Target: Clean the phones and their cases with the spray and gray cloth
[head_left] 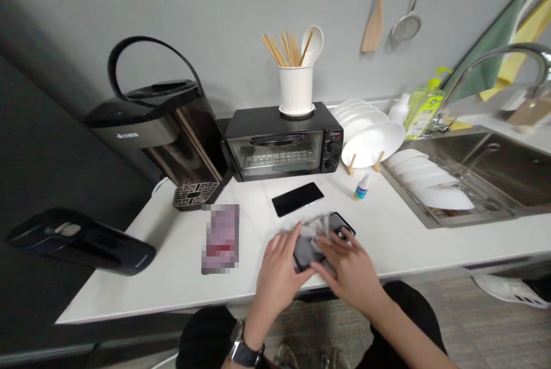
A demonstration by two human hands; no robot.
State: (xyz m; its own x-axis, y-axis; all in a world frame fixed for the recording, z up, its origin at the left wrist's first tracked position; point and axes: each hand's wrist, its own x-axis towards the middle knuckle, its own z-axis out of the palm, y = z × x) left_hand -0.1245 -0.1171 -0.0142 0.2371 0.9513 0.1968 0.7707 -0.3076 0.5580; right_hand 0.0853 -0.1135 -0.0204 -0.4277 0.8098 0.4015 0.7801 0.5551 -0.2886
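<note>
Two half-open hands (279, 268) (350, 268) touch a phone (306, 253) on white counter (253, 199) below grey wall (236, 2).

In front of toaster oven (279, 154): black phone (298, 199) lies flat. Beyond it from oven, left hand (278, 265) against grey phone (307, 253); right hand (350, 265) on it, pale cloth (317, 226) blurred. Oven's right: white plates (372, 142), small bottle (362, 187) forward. Oven's left: water dispenser (172, 139).

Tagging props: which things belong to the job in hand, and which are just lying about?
Likely in the job: left hand, right hand, handled phone, cloth; maybe spray bottle.

Apparently lying about: untouched phone, blurred purple item, flask, oven, plates.
</note>
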